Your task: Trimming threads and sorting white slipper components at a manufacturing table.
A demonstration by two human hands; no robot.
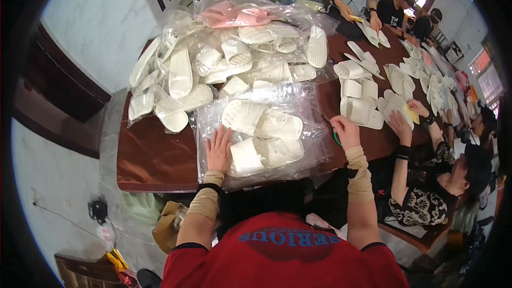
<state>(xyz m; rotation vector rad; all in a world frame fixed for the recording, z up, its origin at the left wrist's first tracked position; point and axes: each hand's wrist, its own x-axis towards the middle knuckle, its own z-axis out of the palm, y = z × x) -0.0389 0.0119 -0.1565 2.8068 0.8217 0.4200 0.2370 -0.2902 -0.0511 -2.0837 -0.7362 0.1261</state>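
Left hand (217,152): fingers extended, laid flat on the left side of a clear bag (210,114), grasping nothing.
Right hand (348,132): fingers curled around a green-handled tool (336,137); its kind is unclear.
White slippers (280,126): a pair in the bag, between left and right fingers.
Bagged pile (180,72): beyond left fingers, pink slippers (237,16) on top.
Loose slippers (362,112): near right fingers, on brown bench (152,154).
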